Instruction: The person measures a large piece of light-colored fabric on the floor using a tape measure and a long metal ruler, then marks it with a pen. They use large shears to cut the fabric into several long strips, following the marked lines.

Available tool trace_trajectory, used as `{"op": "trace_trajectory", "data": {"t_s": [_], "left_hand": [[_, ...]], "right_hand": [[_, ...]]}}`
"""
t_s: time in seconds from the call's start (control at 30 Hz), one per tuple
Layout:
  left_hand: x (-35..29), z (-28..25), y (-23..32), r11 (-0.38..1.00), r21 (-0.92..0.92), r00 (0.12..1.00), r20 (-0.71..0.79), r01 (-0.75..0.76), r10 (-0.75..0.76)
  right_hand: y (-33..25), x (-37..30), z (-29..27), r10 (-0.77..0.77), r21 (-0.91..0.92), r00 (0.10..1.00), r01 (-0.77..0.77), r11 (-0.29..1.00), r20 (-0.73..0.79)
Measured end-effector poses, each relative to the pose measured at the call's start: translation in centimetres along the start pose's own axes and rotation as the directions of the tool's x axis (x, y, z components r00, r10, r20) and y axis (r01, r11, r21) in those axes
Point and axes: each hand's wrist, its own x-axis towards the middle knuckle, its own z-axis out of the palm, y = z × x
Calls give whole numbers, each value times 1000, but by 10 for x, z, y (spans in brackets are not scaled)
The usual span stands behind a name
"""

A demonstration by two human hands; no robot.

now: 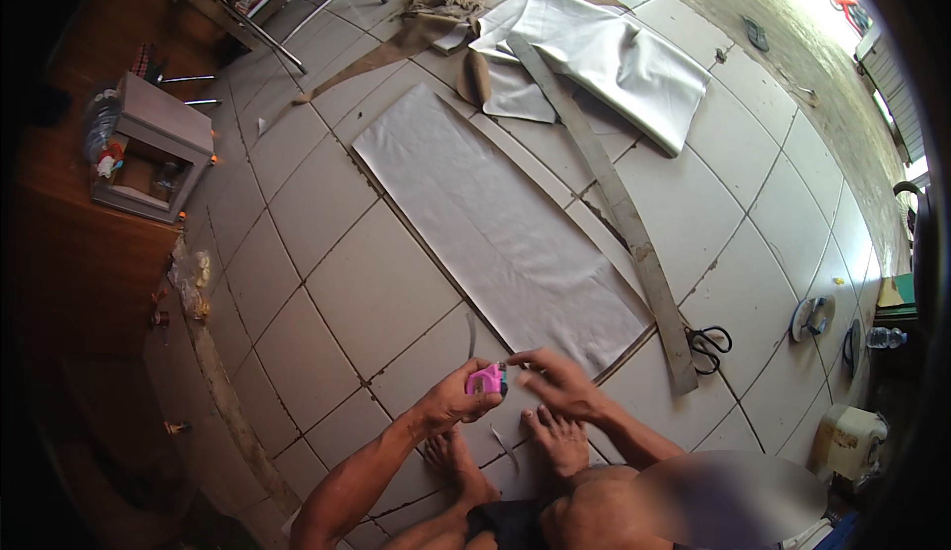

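My left hand [459,397] is closed round a small pink case with a dark and teal end, which looks like a tape measure [485,380]. Close beside that dark end is my right hand [560,384], its index finger stretched out toward it and its other fingers partly blurred. Nothing shows in the right hand's grasp. Beyond both hands, a long silvery-grey sheet of material [495,228] lies spread on the tiled floor. Along its right side runs a long flat metal ruler [614,188], with black-handled scissors [709,350] by its near end.
A larger silvery sheet [619,64] lies folded at the back, next to brown scraps [396,50]. A small open-fronted cabinet [163,144] stands at the left. At the right are sandals [812,319], a plastic bottle [885,338] and a pale jerrycan [850,441].
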Motion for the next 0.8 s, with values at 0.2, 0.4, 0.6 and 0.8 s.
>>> {"op": "trace_trajectory", "data": {"t_s": [0.2,0.4,0.6,0.8], "left_hand": [[-10,16,-24,947,320,986,-165,38,16],[-25,11,-27,549,821,967,-241,155,88],[-31,-19,-47,433,900,796,-229,-46,560],[-58,-77,-75,698,648,841,-526,303,123]], "right_hand": [[-2,-13,32,150,181,981,-171,968,127],[4,-4,53,313,25,934,-322,946,175],[11,21,3,370,419,917,-396,817,147],[33,54,-89,418,335,864,-320,886,-281]]}}
